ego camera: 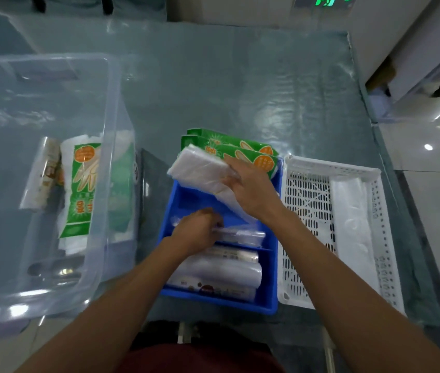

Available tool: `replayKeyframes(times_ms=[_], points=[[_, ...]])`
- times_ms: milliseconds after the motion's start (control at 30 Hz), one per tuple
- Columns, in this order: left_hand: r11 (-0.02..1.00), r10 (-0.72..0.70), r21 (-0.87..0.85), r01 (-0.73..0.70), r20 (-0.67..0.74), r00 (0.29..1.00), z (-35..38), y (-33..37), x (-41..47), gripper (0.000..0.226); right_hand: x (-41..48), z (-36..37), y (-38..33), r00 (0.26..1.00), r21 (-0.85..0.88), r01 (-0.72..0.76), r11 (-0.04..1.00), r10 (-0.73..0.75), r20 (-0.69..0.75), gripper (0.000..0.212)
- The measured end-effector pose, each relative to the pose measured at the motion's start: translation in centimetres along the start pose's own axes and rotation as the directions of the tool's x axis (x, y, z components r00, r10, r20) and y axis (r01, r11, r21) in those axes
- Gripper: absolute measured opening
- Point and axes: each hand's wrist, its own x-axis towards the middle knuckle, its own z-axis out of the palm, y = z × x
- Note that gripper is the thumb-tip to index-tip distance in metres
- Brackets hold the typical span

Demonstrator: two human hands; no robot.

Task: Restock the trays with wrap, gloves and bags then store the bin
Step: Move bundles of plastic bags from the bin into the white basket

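Clear bin [115, 103] on the counter's [213, 90] left holds a green glove pack [81, 189]; a white tray [307, 200] flanks the blue tray [272, 270]. Over the blue tray the right hand [251, 189] grips a bag stack [200, 170]; the left hand's [197, 230] curled fingers touch a clear packet [243, 234] inside, grip unclear.

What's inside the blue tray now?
Green glove packs at the far end, wrap rolls in the near compartment; the left hand, right hand and its bag stack cover the middle.
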Motion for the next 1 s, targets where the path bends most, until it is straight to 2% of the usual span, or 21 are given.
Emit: replayKeyframes(times_ms=[133,300,433,500,600,767,867,1000], points=[[0.999,0.033,-0.02,-0.034,-0.041,0.999,0.4,-0.2,-0.6,0.025,-0.6,1.7,0.7,0.988,-0.129,0.06,0.99,-0.04,0.15,0.039],[0.986,0.165,0.054,-0.161,-0.087,0.982,0.4,-0.1,-1.5,0.04,-1.8,3.6,2.7,0.963,-0.261,0.029,0.965,0.044,0.266,0.044],[0.967,0.252,0.061,-0.246,-0.153,0.956,0.7,-0.8,-2.3,0.037,-1.9,5.7,3.2,0.936,-0.35,0.122,0.929,0.01,0.353,0.03],[0.968,0.248,0.067,-0.241,-0.135,0.959,0.7,-0.9,-2.5,0.041,-2.1,6.5,3.6,0.932,-0.371,0.131,0.919,0.014,0.363,0.032],[0.966,0.246,0.115,-0.232,-0.133,0.96,0.4,-1.2,-2.7,0.046,-2.5,7.2,4.4,0.936,-0.364,0.132,0.922,0.005,0.352,0.05],[0.966,0.244,0.144,-0.214,-0.241,0.939,0.4,-2.1,-3.1,0.039,-3.2,7.1,5.2,0.923,-0.378,0.195,0.905,-0.04,0.382,0.069],[0.966,0.251,0.139,-0.219,-0.284,0.925,0.7,-2.3,-3.4,0.034,-3.9,7.0,4.9,0.935,-0.348,0.207,0.914,-0.08,0.346,0.066],[0.969,0.228,0.151,-0.194,-0.251,0.941,1.0,-2.5,-3.4,0.034,-5.0,7.4,5.5,0.97,-0.35,0.172,0.921,-0.097,0.222,0.052]])
